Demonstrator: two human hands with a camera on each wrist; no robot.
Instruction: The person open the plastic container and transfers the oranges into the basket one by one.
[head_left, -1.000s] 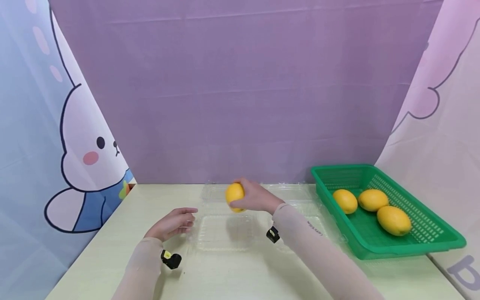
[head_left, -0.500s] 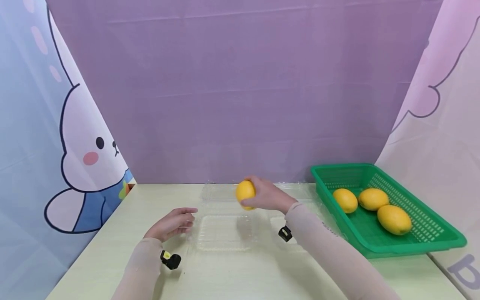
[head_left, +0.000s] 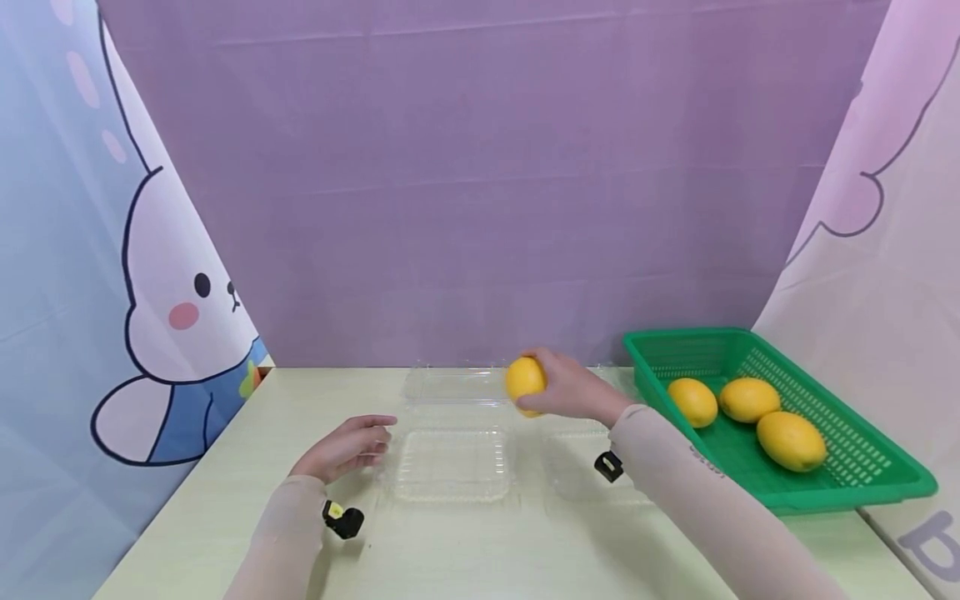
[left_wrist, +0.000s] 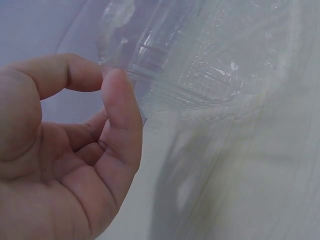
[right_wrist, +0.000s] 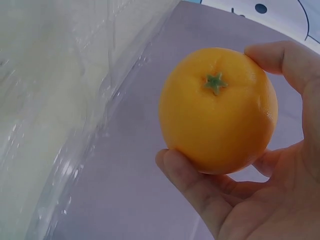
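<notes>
My right hand [head_left: 573, 387] grips an orange [head_left: 526, 385] between thumb and fingers, up over the table toward the back. In the right wrist view the orange [right_wrist: 217, 120] shows a green star-shaped stem end. Below and left of it lies a clear plastic container [head_left: 453, 498] with its lid [head_left: 450, 386] folded back. Another clear container [head_left: 558, 467] sits to the right, partly behind my right arm. At the left container's side rests my left hand [head_left: 347, 450], its fingers loosely bent. In the left wrist view those fingertips are right at the clear plastic edge [left_wrist: 185, 95].
A green plastic basket [head_left: 825, 500] stands at the right with 3 yellow-orange fruits [head_left: 791, 442] in it. A purple cloth [head_left: 480, 183] hangs behind the pale table [head_left: 420, 550], and printed cloths flank it on both sides.
My right hand has moved to the right with the orange, from over the left container toward the right one. The left hand has stayed where it was.
</notes>
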